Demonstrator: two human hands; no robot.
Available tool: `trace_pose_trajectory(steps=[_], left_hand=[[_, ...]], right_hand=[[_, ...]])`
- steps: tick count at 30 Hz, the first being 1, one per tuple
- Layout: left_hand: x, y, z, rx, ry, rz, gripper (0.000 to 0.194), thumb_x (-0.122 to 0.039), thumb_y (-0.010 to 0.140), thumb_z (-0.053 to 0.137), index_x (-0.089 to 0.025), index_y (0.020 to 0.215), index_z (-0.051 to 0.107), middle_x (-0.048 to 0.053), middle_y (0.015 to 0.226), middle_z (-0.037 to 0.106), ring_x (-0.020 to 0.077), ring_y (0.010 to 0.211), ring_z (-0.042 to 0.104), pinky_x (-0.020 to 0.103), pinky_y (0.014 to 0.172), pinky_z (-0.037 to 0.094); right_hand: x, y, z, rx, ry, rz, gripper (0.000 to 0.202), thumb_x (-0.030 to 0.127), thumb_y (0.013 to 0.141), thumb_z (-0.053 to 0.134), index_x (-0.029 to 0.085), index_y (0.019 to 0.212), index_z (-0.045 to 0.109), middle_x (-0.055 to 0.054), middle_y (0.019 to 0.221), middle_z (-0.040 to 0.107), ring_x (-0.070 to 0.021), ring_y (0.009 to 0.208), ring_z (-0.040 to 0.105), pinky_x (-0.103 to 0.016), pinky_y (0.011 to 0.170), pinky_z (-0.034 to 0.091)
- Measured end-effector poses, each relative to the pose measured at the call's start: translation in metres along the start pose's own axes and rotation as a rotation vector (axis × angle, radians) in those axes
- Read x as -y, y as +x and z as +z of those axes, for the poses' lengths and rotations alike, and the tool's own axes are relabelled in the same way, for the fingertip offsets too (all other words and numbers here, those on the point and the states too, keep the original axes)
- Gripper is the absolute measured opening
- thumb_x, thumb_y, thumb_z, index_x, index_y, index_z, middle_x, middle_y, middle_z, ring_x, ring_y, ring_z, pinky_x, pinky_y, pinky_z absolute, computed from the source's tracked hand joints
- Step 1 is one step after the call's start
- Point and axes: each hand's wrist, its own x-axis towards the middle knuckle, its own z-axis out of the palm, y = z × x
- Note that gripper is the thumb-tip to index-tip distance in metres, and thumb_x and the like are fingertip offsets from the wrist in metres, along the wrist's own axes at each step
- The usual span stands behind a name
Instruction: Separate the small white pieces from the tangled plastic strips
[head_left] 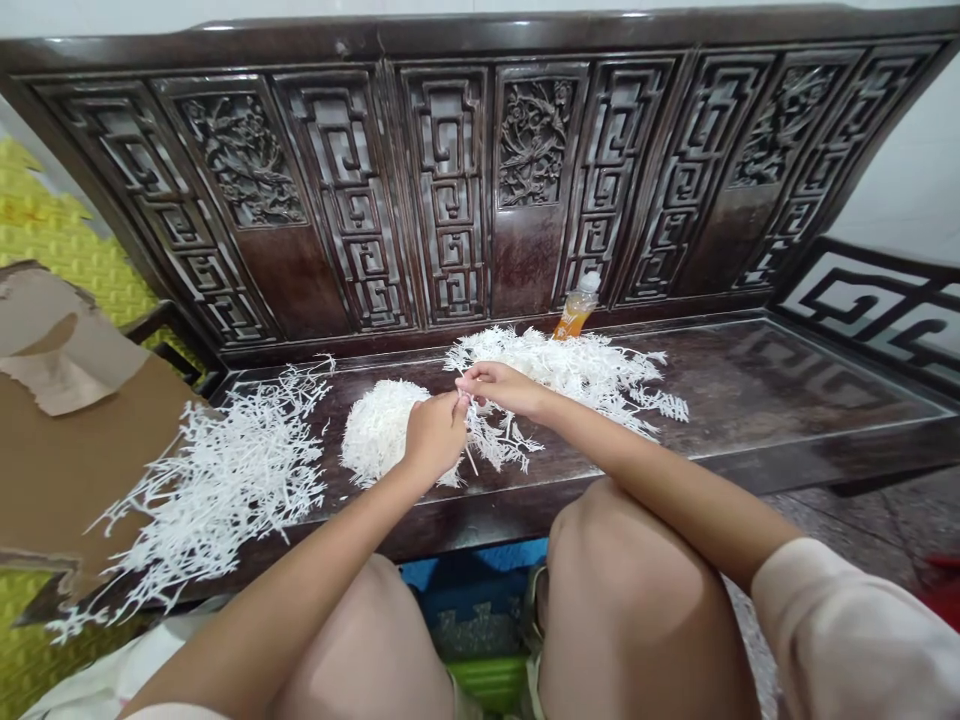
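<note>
My left hand (437, 433) and my right hand (498, 388) meet over the bench seat, fingertips pinched together. Between them is a thin white branched plastic piece (471, 455), its stem pointing down toward the bench. Just behind my left hand sits a rounded heap of small white pieces (375, 430). Beyond my right hand spreads a pile of white branched sprigs (577, 370), some lying under the wrist. A larger tangle of bare white branched stems (232, 470) lies to the left. My fingers hide most of the held piece.
A dark carved wooden bench (720, 370) has a latticed back. A bottle with orange liquid (576, 310) stands against that back, behind the right pile. Torn brown cardboard (67, 470) and yellow foam matting (112, 250) are at the left. My knees are against the bench front.
</note>
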Motion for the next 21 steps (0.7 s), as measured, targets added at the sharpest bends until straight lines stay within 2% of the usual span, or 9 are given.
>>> trace_pose_trajectory(steps=[4,7,10,12,15,18,21], left_hand=[[-0.004,-0.002,-0.002,0.030,0.119,0.030,0.034,-0.032,0.082,0.029,-0.019,0.057,0.048,0.004,0.059,0.055,0.0168,0.057,0.046,0.027,0.057,0.024],[-0.006,-0.003,-0.004,0.048,0.102,0.026,0.034,-0.032,0.082,0.029,-0.019,0.052,0.041,0.002,0.053,0.048,0.0147,0.052,0.041,0.026,0.055,0.021],[-0.007,-0.003,-0.006,0.063,0.050,0.014,0.034,-0.031,0.081,0.029,-0.018,0.051,0.035,0.000,0.049,0.042,0.0130,0.049,0.036,0.026,0.053,0.019],[-0.008,-0.002,-0.008,0.073,0.020,0.016,0.033,-0.030,0.080,0.029,-0.018,0.050,0.031,-0.001,0.049,0.038,0.0119,0.049,0.034,0.025,0.051,0.018],[-0.010,-0.001,-0.010,0.094,-0.053,0.006,0.033,-0.030,0.079,0.031,-0.017,0.049,0.027,-0.002,0.049,0.034,0.0107,0.050,0.031,0.024,0.051,0.018],[-0.012,0.001,-0.010,0.110,-0.165,-0.004,0.033,-0.031,0.079,0.031,-0.017,0.050,0.027,-0.002,0.049,0.033,0.0100,0.050,0.031,0.024,0.050,0.020],[-0.014,0.003,-0.009,0.087,-0.233,0.009,0.032,-0.031,0.079,0.031,-0.017,0.051,0.028,-0.003,0.050,0.033,0.0097,0.051,0.032,0.023,0.051,0.022]], right_hand=[[-0.004,0.005,0.002,-0.011,-0.079,-0.010,0.027,0.040,0.072,0.049,0.014,0.066,0.050,0.003,0.058,0.047,-0.0070,0.054,0.040,-0.021,0.056,0.033],[-0.006,0.007,0.004,-0.095,-0.025,0.005,0.017,0.031,0.074,0.045,0.016,0.067,0.046,0.003,0.064,0.050,-0.0073,0.056,0.041,-0.021,0.058,0.033],[-0.008,0.009,0.008,-0.157,-0.026,0.059,0.018,0.030,0.078,0.037,0.017,0.066,0.041,0.002,0.063,0.049,-0.0089,0.056,0.042,-0.023,0.057,0.033],[-0.008,0.009,0.010,-0.239,-0.129,0.063,0.020,0.030,0.079,0.034,0.018,0.064,0.039,0.003,0.058,0.043,-0.0099,0.054,0.039,-0.024,0.056,0.031],[-0.005,0.009,0.013,-0.377,-0.289,-0.021,0.017,0.026,0.078,0.035,0.018,0.062,0.036,0.003,0.058,0.038,-0.0108,0.057,0.036,-0.024,0.056,0.028],[-0.002,0.010,0.014,-0.498,-0.323,-0.111,0.015,0.020,0.075,0.035,0.019,0.061,0.033,0.003,0.058,0.036,-0.0110,0.058,0.034,-0.023,0.056,0.026],[0.000,0.013,0.013,-0.592,-0.307,-0.139,0.016,0.018,0.073,0.036,0.019,0.059,0.030,0.004,0.055,0.032,-0.0106,0.055,0.031,-0.023,0.053,0.024]])
